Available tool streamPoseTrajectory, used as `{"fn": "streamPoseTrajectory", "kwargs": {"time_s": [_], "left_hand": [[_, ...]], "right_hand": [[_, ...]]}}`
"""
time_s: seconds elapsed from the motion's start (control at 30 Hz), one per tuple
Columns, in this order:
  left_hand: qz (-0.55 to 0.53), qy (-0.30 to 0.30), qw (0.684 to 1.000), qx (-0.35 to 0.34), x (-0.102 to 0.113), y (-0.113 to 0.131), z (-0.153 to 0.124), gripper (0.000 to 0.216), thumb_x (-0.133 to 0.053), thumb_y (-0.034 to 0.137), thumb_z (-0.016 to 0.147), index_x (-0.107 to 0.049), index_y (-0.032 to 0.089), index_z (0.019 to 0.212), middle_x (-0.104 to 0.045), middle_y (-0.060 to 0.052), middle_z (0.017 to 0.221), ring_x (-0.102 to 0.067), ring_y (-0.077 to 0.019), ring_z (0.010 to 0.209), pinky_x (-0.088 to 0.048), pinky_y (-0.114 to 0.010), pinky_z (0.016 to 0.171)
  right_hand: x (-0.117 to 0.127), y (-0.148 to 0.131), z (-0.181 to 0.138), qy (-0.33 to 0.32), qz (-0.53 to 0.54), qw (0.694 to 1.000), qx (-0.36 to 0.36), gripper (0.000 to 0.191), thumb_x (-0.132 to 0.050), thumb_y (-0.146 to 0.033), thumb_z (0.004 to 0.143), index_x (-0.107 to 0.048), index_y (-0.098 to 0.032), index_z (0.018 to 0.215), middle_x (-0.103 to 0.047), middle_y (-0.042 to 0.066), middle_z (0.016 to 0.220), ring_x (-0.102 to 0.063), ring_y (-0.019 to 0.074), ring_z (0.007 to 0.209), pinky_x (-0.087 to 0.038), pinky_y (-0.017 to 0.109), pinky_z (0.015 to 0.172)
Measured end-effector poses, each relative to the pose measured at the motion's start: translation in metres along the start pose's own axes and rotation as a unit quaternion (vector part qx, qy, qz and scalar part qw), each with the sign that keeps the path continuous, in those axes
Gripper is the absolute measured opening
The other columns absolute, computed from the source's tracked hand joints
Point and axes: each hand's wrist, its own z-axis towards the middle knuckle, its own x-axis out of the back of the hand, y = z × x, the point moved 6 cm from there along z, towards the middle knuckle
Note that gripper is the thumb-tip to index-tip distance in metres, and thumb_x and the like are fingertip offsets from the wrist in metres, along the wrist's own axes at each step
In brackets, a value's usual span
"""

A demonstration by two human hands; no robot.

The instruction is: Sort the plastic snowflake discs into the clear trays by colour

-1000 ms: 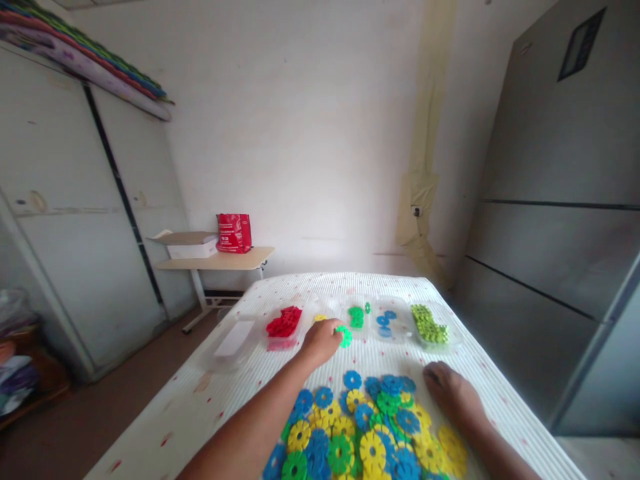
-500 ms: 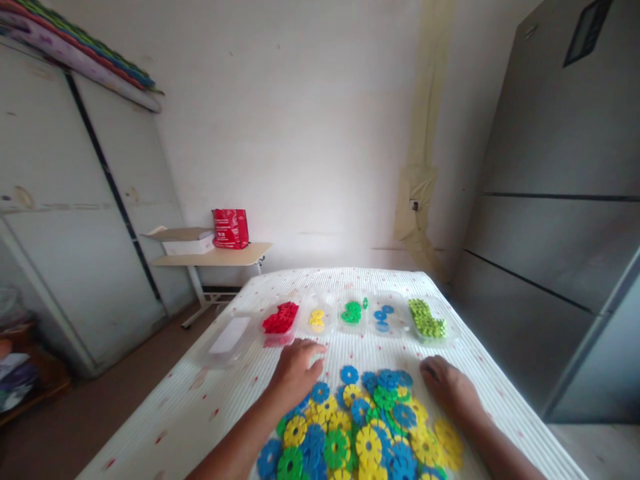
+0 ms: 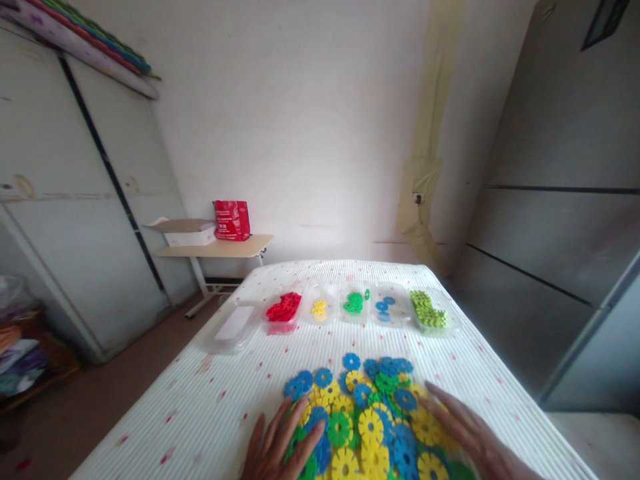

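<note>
A heap of flat plastic gear-like discs (image 3: pixel 373 417) in blue, yellow and green lies on the white ribbed table cover (image 3: pixel 210 413) in front of me. My left hand (image 3: pixel 280 447) rests flat on the heap's left edge with its fingers spread and nothing in it. On the heap's right side, my right hand (image 3: pixel 470 433) lies with fingers stretched out, also holding nothing. Further back stands a row of clear trays: red pieces (image 3: pixel 283 308), yellow pieces (image 3: pixel 319 308), green pieces (image 3: pixel 354 303), blue pieces (image 3: pixel 384 307) and light green pieces (image 3: pixel 427 310).
An empty clear tray (image 3: pixel 231 328) stands at the left end of the row. Behind the table a small side table (image 3: pixel 220 248) carries a red bag (image 3: pixel 231 220) and a white box. A grey cabinet (image 3: pixel 565 200) stands to the right, white wardrobe doors to the left.
My left hand put a green disc down at the green tray, then drew back to the heap's near left edge and flattened. My right hand slid nearer and spread flat.
</note>
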Motion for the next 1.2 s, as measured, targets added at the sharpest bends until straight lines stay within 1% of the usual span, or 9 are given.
{"fn": "streamPoseTrajectory", "kwargs": {"time_s": [0.07,0.17,0.27,0.43,0.57,0.73,0.9,1.07,1.2], "left_hand": [[-0.01,-0.021,0.999,-0.026,0.003,0.006,0.012,0.068,-0.05,0.058,0.076,-0.022,0.042,0.136,-0.036,-0.007,0.142,-0.037,-0.0351,0.125,-0.037,-0.054,0.093],[-0.037,-0.017,0.999,-0.033,0.016,0.016,0.032,0.07,-0.053,0.051,0.076,-0.021,0.039,0.137,-0.034,-0.008,0.143,-0.037,-0.0353,0.124,-0.038,-0.053,0.092],[-0.079,0.001,0.996,-0.052,0.027,0.028,0.048,0.077,-0.059,0.055,0.069,-0.029,0.033,0.137,-0.035,-0.01,0.142,-0.04,-0.0356,0.122,-0.038,-0.052,0.094],[-0.108,0.078,0.991,0.0,0.038,0.029,0.07,0.043,-0.049,0.029,0.082,-0.048,0.03,0.125,-0.047,-0.005,0.133,-0.047,-0.0233,0.118,-0.043,-0.039,0.096],[-0.129,0.108,0.985,0.032,0.044,0.025,0.088,0.033,-0.046,0.027,0.084,-0.055,0.026,0.116,-0.056,-0.006,0.122,-0.052,-0.0211,0.11,-0.046,-0.037,0.093],[-0.154,0.146,0.973,0.089,0.053,0.01,0.087,0.031,-0.04,0.026,0.087,-0.056,0.026,0.113,-0.063,-0.004,0.11,-0.057,-0.0191,0.101,-0.048,-0.036,0.087],[-0.179,0.179,0.954,0.164,0.054,-0.027,0.072,0.031,-0.035,0.028,0.089,-0.059,0.022,0.107,-0.065,-0.005,0.105,-0.059,-0.0175,0.098,-0.048,-0.032,0.086],[-0.203,0.169,0.94,0.216,0.047,-0.052,0.069,0.033,-0.034,0.032,0.088,-0.064,0.021,0.096,-0.068,-0.005,0.097,-0.062,-0.0173,0.093,-0.049,-0.031,0.084],[-0.232,0.149,0.94,0.202,0.041,-0.049,0.073,0.032,-0.037,0.035,0.086,-0.066,0.022,0.091,-0.069,-0.005,0.092,-0.063,-0.0171,0.089,-0.05,-0.029,0.082]], "right_hand": [[-0.025,0.004,-0.011,-0.03,-0.047,0.998,0.024,0.075,-0.065,-0.055,0.064,-0.035,-0.047,0.131,-0.036,-0.001,0.142,-0.034,0.0377,0.126,-0.033,0.058,0.097],[-0.041,0.004,-0.007,-0.022,-0.069,0.996,0.045,0.087,-0.067,-0.059,0.059,-0.029,-0.043,0.135,-0.034,0.002,0.143,-0.034,0.0414,0.125,-0.032,0.062,0.096],[-0.034,-0.013,0.01,-0.004,-0.07,0.997,0.043,0.076,-0.061,-0.054,0.068,-0.031,-0.037,0.136,-0.039,0.005,0.14,-0.041,0.0366,0.122,-0.038,0.055,0.095],[-0.024,-0.048,0.042,0.017,-0.066,0.997,0.038,0.056,-0.056,-0.043,0.077,-0.046,-0.026,0.13,-0.052,0.011,0.129,-0.05,0.0307,0.115,-0.042,0.048,0.094],[-0.037,-0.064,0.068,0.023,-0.056,0.997,0.045,0.052,-0.056,-0.035,0.077,-0.049,-0.019,0.126,-0.053,0.013,0.127,-0.05,0.0273,0.115,-0.043,0.041,0.095],[-0.054,-0.099,0.102,-0.003,-0.055,0.997,0.051,0.06,-0.06,-0.024,0.07,-0.045,-0.018,0.128,-0.052,0.012,0.128,-0.048,0.0272,0.117,-0.039,0.041,0.099],[-0.055,-0.132,0.118,-0.001,-0.04,0.994,0.104,0.071,-0.064,-0.037,0.069,-0.038,-0.023,0.133,-0.053,0.01,0.127,-0.05,0.0273,0.112,-0.039,0.042,0.096],[-0.024,-0.098,0.111,0.091,-0.056,0.991,0.082,0.027,-0.046,-0.026,0.084,-0.058,-0.023,0.108,-0.065,0.008,0.106,-0.059,0.0219,0.097,-0.046,0.037,0.086],[0.002,-0.041,0.102,0.119,-0.051,0.991,0.021,0.026,-0.037,-0.024,0.087,-0.063,-0.021,0.092,-0.066,0.007,0.093,-0.061,0.0192,0.086,-0.049,0.033,0.079]]}}
